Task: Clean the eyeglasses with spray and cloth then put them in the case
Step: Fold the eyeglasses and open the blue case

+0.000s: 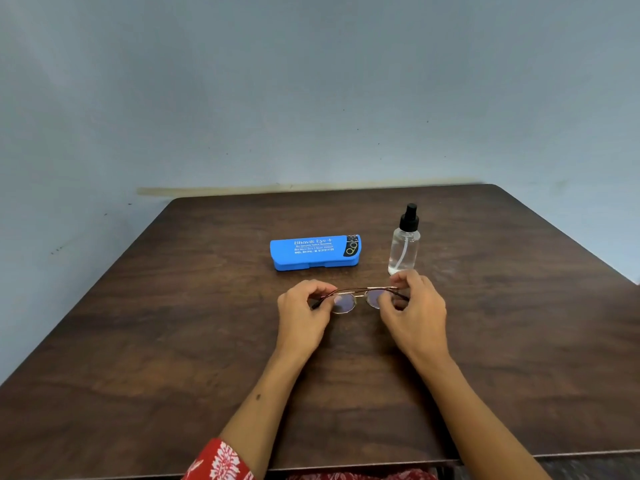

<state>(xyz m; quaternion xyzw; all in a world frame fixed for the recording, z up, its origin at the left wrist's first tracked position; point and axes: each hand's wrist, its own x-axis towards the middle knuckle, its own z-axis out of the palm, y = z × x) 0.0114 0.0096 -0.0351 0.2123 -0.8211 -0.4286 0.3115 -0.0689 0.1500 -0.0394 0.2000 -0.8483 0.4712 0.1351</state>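
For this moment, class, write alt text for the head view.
Two hands, left hand and right hand, hold folded eyeglasses over a dark wooden table. Behind stand a closed blue case and a clear spray bottle.

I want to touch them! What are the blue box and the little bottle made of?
The blue case looks like hard, matte plastic: even colour, moulded rounded edges, printed white letters. The spray bottle is see-through, glass or clear plastic, hard to tell which, with a shiny black plastic-looking pump on top.
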